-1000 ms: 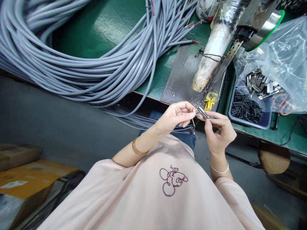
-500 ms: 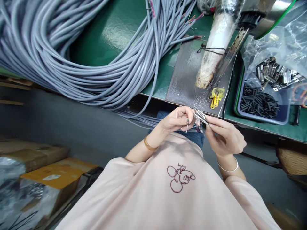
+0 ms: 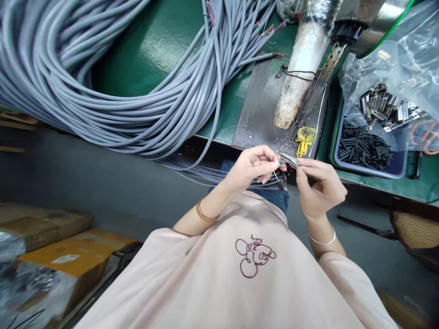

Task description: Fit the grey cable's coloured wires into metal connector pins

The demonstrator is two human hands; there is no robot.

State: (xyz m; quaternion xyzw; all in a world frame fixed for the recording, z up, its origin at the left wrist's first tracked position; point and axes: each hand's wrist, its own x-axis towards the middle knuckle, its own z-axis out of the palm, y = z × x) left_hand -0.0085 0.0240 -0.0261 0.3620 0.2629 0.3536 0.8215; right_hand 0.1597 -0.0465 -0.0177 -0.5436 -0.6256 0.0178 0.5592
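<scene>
Near the table's front edge, my right hand (image 3: 320,185) pinches the right end of a small silvery connector (image 3: 290,159) between thumb and fingers. My left hand (image 3: 255,167) is closed at the connector's left end, its fingertips on thin coloured wires (image 3: 281,163). A thin pale piece sticks out below those fingertips. More wire ends with dark and metal parts hang just under the connector. A yellow clip-like piece (image 3: 302,147) lies on the dark plate (image 3: 252,119) beyond my hands.
Thick grey cables (image 3: 147,114) cover the left and middle of the green table. A white wrapped rod (image 3: 295,77) and a metal-tipped tool (image 3: 318,87) reach down over the plate. At right stands a blue tray (image 3: 370,170) with black tubes and bagged metal connectors.
The view has shifted slightly. The connector has turned to show more of its edge, and the left fingertips now hold the coloured wires closer against its left end.
</scene>
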